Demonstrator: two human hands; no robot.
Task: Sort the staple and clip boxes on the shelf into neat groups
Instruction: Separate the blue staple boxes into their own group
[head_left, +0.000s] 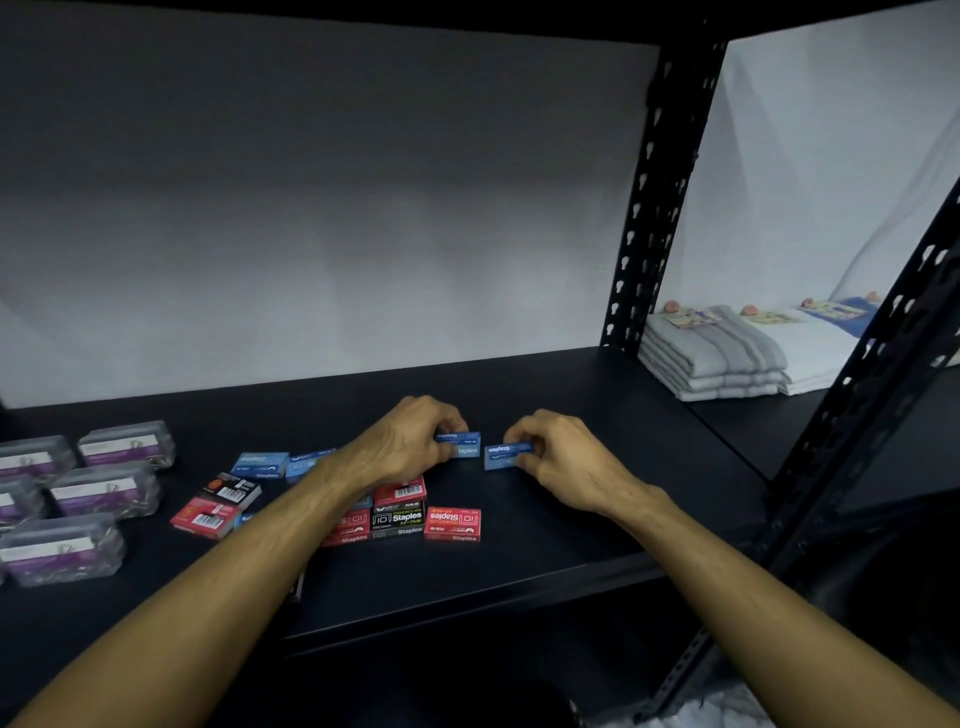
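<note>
Both forearms reach in from the near edge over the black shelf board (597, 415). Fingers of the left hand (410, 441) curl round a blue staple box (464, 443) resting on the board, and the right hand (558, 460) pinches a second blue staple box (506, 455) just beside the first, the two boxes a little apart.

Nearer than the left hand's box lies a cluster touching one another: a red staple box (452, 524) printed "Staples", a black staple box (398, 518) against its left side, and more red boxes partly hidden under the left forearm. Left of that forearm sit two more blue staple boxes (260, 464), a black-and-orange box (232, 489) and a red barcode box (206, 516).

Farther left of the cluster, clear plastic clip boxes (106, 488) with purple labels stand grouped in rows. Beyond the slotted black upright (657, 197), right of the held boxes, folded grey towels (711, 358) are stacked.
</note>
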